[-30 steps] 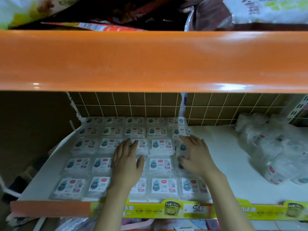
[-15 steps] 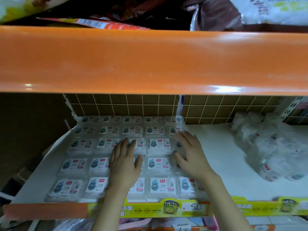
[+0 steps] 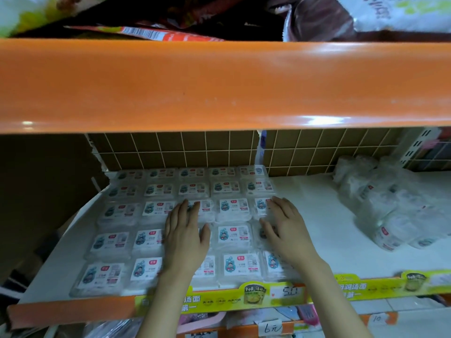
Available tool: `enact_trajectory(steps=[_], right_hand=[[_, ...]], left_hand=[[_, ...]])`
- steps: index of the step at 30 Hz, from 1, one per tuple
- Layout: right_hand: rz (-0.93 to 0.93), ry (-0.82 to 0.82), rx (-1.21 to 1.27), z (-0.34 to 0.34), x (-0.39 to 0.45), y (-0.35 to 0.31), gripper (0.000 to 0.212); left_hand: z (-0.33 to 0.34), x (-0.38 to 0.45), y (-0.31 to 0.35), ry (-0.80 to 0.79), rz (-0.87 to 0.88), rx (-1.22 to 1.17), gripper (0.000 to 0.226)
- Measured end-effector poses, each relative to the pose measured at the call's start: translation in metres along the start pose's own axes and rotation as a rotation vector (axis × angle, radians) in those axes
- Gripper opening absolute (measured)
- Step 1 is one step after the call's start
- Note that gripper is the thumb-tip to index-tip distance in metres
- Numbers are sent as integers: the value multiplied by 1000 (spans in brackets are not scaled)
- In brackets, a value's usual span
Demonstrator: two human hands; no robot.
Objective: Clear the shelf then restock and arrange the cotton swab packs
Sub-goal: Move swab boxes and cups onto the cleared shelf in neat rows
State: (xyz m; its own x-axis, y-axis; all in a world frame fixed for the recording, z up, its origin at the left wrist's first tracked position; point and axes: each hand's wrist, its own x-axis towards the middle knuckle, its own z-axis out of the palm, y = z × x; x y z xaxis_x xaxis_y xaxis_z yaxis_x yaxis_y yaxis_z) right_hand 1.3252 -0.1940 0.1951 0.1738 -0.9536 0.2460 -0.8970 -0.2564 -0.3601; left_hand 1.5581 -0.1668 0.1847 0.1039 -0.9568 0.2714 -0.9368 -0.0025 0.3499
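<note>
Several flat clear cotton swab packs (image 3: 233, 234) with white labels lie in a neat grid of rows on the left half of the white shelf (image 3: 314, 215). My left hand (image 3: 185, 236) rests palm down on the middle column of packs, fingers straight. Flat on the rightmost column lies my right hand (image 3: 285, 230), with fingers spread along the grid's right edge. Neither hand grips a pack. The packs under both palms are hidden.
A heap of bagged swab packs (image 3: 400, 211) sits at the shelf's right end. An orange upper shelf edge (image 3: 219, 84) hangs low overhead. A yellow price strip (image 3: 256, 295) runs along the front lip. Brown tiles (image 3: 183, 150) back the shelf.
Both hands stay flat on the packs, having slid slightly back toward the front. The view has shifted a little.
</note>
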Motion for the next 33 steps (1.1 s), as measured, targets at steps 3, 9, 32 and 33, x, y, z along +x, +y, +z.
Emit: enact_trajectory(steps=[3, 9, 32, 33], right_hand=[[-10, 6, -8, -4, -3, 2, 68], [-49, 129, -41, -25, -13, 18, 59], [-4, 152, 137, -178, -98, 271, 57], [-12, 137, 127, -180, -100, 274, 57]], left_hand=[[-1, 0, 0, 11, -6, -33, 51], [-9, -1, 16, 54, 5, -105, 48], [49, -70, 312, -69, -25, -237, 55], [49, -69, 316, -79, -41, -241, 51]])
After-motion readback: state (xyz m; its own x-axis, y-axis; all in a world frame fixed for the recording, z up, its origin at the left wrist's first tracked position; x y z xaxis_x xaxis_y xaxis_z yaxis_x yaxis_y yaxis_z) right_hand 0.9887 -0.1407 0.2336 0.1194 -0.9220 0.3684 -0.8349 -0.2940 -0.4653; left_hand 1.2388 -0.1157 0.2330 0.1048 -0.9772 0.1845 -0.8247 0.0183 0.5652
